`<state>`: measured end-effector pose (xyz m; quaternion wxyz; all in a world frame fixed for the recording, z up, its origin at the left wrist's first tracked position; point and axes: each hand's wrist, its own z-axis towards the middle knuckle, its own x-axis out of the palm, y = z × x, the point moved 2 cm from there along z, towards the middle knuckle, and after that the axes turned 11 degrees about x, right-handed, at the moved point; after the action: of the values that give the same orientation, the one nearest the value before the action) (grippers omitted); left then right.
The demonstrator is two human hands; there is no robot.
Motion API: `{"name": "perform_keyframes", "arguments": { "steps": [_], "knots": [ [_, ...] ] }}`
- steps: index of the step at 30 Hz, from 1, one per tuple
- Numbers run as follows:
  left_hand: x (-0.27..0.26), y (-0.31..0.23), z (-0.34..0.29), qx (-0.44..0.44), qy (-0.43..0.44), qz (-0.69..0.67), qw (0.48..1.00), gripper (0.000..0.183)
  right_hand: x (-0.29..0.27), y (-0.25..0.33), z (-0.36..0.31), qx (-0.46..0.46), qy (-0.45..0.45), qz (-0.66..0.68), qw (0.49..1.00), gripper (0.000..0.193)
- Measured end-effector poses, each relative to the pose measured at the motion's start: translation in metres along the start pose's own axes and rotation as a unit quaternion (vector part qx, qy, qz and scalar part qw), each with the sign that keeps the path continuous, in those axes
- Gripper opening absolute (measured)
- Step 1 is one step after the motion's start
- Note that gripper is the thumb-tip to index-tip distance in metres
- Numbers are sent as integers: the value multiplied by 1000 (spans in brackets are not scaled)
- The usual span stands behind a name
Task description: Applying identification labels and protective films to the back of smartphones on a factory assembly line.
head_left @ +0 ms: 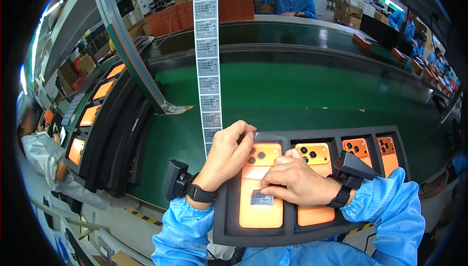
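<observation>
A black foam tray (229, 227) lies in front of me with several orange phones in its slots, camera side up. Over the leftmost phone (261, 215), my left hand (228, 153) is closed in a pinch at the corner of a clear film (271, 138) by the phone's top edge. My right hand (298, 180) has thumb and forefinger pressed together at a small printed label (261, 198) on that phone's lower back. Right of it, a second orange phone (316, 215) is partly covered by my right hand and wrist.
A long strip of printed labels (208, 76) hangs beyond my left hand, over the green bench (292, 85). At left are stacked black trays (109, 139) with orange phones and a metal post (129, 51). Co-workers (290, 0) work across the bench and at far left.
</observation>
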<state>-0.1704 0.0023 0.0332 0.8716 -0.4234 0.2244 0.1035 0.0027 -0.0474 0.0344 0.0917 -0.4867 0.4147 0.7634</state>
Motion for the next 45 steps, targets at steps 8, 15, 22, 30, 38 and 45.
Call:
{"name": "perform_keyframes", "arguments": {
  "steps": [8, 15, 22, 30, 38, 45],
  "knots": [
    [1, 1, 0, -2, 4, -3, 1000, 14, 6, 1, -3, -43, -45, -29, 998, 11],
    [-2, 4, -1, 5, -13, -9, 1000, 13, -2, 25, -6, -100, -71, -225, 967, 23],
    [0, 4, 0, 13, -10, -5, 1000, 15, -2, 38, -23, -162, 16, -250, 954, 37],
    [-11, 7, 1, -57, 55, -63, 995, 17, -35, 56, -36, -112, 204, -203, 951, 25],
    [-64, -21, -51, 35, 319, -351, 880, 46, -45, 39, -16, -98, 14, -21, 995, 42],
    [-84, 75, -92, -159, -152, -184, 958, 68, -17, 45, -28, -169, 175, 50, 969, 31]
  ]
}}
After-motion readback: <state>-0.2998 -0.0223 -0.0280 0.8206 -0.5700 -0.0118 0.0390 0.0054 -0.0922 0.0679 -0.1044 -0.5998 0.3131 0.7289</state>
